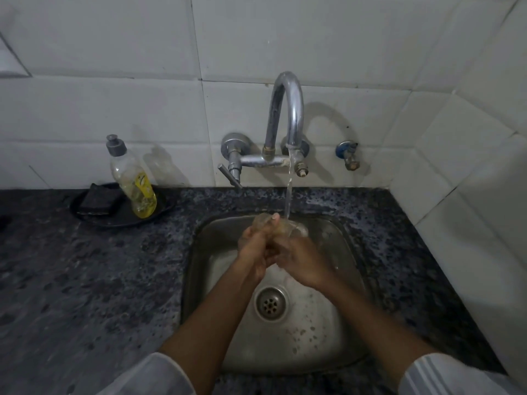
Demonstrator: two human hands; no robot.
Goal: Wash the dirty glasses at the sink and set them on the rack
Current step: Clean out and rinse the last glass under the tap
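Nearby, soap bottle stands left of tap.

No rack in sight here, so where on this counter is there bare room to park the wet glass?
The dark counter left of the sink, in front of the black tray, is bare. The tray holds a soap bottle and scrubber. Right of the sink only a narrow strip remains before the tiled wall.
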